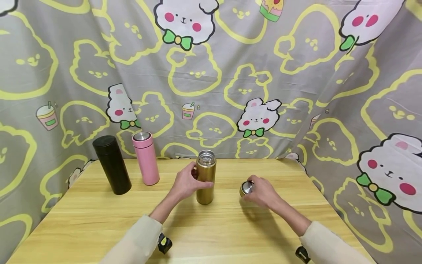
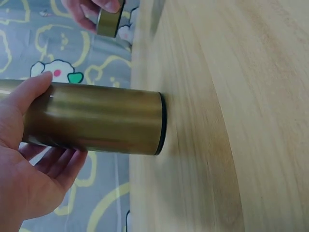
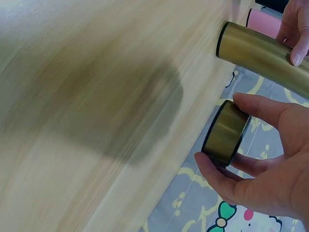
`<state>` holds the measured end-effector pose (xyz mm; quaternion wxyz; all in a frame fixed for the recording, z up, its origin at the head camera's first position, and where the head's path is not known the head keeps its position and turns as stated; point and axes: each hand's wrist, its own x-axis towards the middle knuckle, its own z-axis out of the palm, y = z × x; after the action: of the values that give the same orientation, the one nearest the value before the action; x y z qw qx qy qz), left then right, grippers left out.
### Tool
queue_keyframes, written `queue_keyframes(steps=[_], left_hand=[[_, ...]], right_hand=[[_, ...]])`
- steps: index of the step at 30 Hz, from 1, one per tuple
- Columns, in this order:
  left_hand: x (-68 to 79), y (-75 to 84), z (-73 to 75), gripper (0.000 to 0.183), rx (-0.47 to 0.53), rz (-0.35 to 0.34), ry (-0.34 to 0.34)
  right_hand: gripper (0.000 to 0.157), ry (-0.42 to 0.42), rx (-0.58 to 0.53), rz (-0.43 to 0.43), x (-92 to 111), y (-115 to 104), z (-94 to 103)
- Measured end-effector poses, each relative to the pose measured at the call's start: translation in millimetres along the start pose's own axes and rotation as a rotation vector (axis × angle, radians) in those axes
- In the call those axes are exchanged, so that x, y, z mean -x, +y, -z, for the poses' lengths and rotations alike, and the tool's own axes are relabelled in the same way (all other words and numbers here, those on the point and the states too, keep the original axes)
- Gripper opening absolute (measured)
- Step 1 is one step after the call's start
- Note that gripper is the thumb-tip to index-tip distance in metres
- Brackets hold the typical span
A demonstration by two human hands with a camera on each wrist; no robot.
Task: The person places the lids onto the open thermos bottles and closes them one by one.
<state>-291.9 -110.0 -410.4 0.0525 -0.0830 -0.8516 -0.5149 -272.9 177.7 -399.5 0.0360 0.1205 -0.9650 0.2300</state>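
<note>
A gold thermos bottle point(image 1: 206, 179) stands upright on the table, its silver threaded mouth uncovered. My left hand point(image 1: 188, 182) grips it round the upper body, thumb across the near side. To the right, my right hand point(image 1: 262, 192) holds the gold lid point(image 1: 245, 188) by its sides, with the silver top facing up. In the right wrist view the lid point(image 3: 226, 133) sits between thumb and fingers, raised off the wooden surface. The left wrist view shows the black-rimmed base of the bottle point(image 2: 106, 118) on the table.
A black bottle point(image 1: 113, 165) and a pink bottle point(image 1: 146, 159), both capped, stand at the left of the wooden table point(image 1: 211, 234). A patterned grey curtain point(image 1: 217, 80) hangs behind and along the sides.
</note>
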Motion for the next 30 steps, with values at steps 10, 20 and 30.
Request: queue_keyframes(steps=[10,20,30], left_hand=[[-1.6,0.0,2.7,0.068,0.003,0.023,-0.009],[-1.6,0.2,0.6,0.067,-0.028,0.025,-0.018],[-2.1,-0.2,1.7,0.066,-0.035,0.028,-0.019]], right_hand=[[0.061,0.067,-0.047,0.054,-8.1,-13.7,9.5],[0.074,0.058,-0.129,0.012,-24.8,-43.7,36.2],[0.066,0.157,-0.107,0.128,-43.6,-91.2,68.7]])
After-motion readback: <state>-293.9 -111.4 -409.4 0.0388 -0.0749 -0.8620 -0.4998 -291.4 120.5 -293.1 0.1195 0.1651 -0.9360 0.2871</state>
